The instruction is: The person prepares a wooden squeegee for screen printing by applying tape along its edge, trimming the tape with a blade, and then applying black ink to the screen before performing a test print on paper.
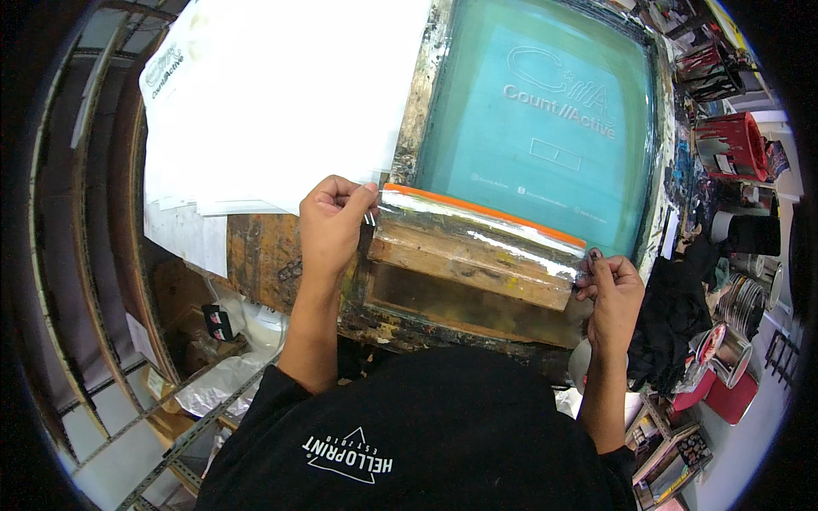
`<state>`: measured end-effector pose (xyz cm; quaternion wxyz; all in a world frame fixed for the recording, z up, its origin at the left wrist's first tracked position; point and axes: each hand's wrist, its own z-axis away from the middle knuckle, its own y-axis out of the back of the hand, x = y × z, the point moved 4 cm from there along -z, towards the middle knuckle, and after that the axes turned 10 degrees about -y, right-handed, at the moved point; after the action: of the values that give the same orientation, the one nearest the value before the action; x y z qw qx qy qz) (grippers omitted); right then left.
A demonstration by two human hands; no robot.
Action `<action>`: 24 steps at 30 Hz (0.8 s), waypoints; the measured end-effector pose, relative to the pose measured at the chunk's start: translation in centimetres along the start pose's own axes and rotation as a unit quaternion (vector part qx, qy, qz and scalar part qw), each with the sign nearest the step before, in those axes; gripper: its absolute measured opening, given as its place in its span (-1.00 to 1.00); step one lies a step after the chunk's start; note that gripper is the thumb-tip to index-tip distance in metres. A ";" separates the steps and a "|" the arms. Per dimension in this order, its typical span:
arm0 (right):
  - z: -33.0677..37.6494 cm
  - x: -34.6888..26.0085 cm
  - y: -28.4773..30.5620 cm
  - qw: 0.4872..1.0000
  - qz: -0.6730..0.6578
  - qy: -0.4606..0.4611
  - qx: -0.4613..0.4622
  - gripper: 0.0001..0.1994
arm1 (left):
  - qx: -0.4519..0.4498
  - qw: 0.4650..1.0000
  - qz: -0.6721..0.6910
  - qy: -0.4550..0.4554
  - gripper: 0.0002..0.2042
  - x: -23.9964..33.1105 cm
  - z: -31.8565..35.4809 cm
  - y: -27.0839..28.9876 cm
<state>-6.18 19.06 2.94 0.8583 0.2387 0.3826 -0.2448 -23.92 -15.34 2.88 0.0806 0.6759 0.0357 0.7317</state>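
In the head view, at centre, a white-smeared wooden squeegee (471, 271) with a straight orange edge (486, 213) is pinched at its ends by the left hand (334, 220) and right hand (612, 298). A smooth teal screen (486, 111), upper right, and a paint-stained bench (260, 251) are seen; far right, a red-streaked pail (743, 146).

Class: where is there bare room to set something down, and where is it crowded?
Left of the left hand, bordering the white paper sheets, a patch of stained brown wooden tabletop looks bare. Right of the right hand, crumpled black cloth crowds the space.
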 end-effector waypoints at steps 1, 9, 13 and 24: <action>0.0 0.1 0.0 1.000 -0.002 0.007 0.000 -0.76 | 0.000 1.000 -0.001 0.001 -0.82 0.0 0.0 0.0; 0.3 -0.3 -0.1 1.000 0.024 -0.018 0.003 -0.79 | 0.000 1.000 -0.010 0.007 -0.82 -0.2 -0.1 0.0; 0.2 0.0 -0.1 0.999 0.034 -0.020 0.007 -0.78 | -0.002 0.999 -0.053 0.011 -0.83 -0.2 -0.4 0.0; 0.0 -0.1 -0.2 0.999 -0.004 -0.027 -0.024 -0.81 | -0.011 1.000 0.006 0.019 -0.84 -2.0 -0.6 0.6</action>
<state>-6.40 18.93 2.99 0.8729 0.2100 0.3658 -0.2451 -24.37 -16.25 0.97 0.0835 0.6607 0.0251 0.7455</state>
